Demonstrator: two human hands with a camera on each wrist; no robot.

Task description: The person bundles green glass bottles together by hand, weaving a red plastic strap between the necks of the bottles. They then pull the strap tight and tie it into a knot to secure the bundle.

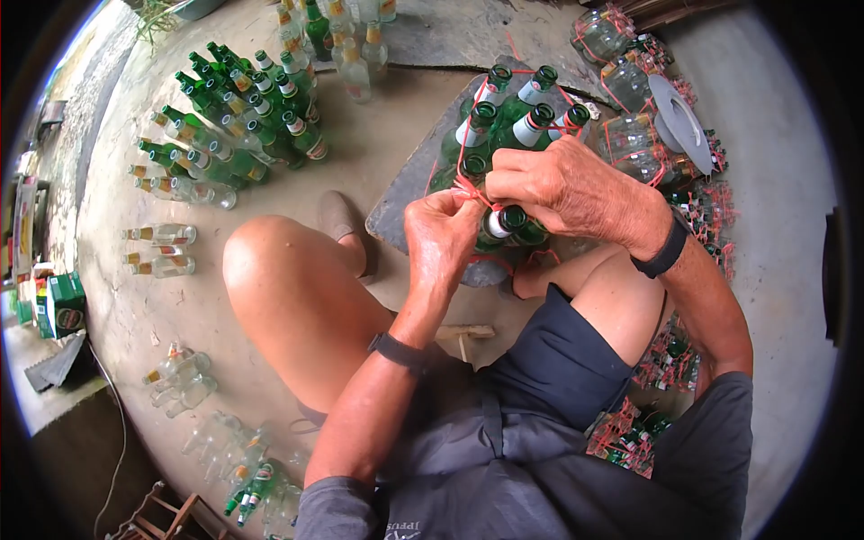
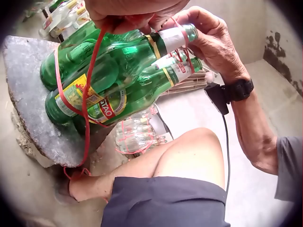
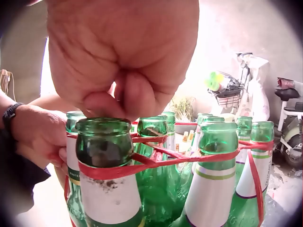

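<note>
A bundle of green bottles (image 1: 529, 133) is stood upright on a grey slab (image 1: 400, 200), between and just in front of the person's knees. The bottle necks are reached from the near side by both hands, which are held close together at the level of the mouths. Red strapping (image 3: 189, 160) is passed around the necks and crossed between them; a second band is seen lower, around the bodies, in the left-wrist view. By the left hand (image 1: 438, 236), the strapping is pinched between thumb and fingers beside a near bottle, and a long strand is led from it down past the labels to the slab's edge. The right hand (image 1: 569, 187) is closed, its fingers curled tightly over the bottle tops, with a strand gripped at the fingertips; the exact hold is partly hidden. Further bottles (image 1: 256, 108) are grouped on the floor to the left, well apart from the hands.
</note>
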